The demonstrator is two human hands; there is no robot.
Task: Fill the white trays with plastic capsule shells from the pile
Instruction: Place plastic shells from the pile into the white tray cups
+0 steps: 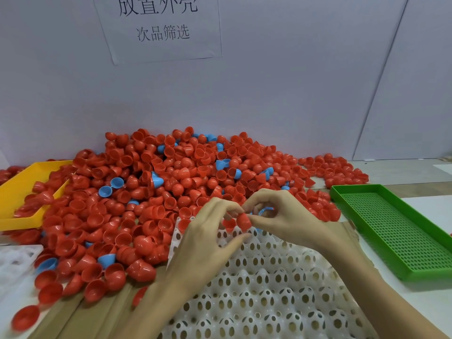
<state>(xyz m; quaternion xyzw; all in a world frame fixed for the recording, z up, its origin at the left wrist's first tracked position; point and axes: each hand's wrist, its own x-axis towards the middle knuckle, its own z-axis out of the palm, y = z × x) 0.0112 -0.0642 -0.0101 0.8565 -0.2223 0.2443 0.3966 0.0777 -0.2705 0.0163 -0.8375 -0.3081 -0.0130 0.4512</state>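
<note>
White tray (264, 289) lies nearest, its sockets almost all unfilled. A red shell (244, 220) is pinched between right hand (281, 216) and left hand (208, 231) fingertips, just above the tray's far row, long axis roughly upright. The pile (171, 192) is heaped directly beyond, reachable by either hand.

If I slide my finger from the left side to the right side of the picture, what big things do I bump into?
Yellow tray → pile of red and blue shells → left hand → right hand → green tray.
</note>
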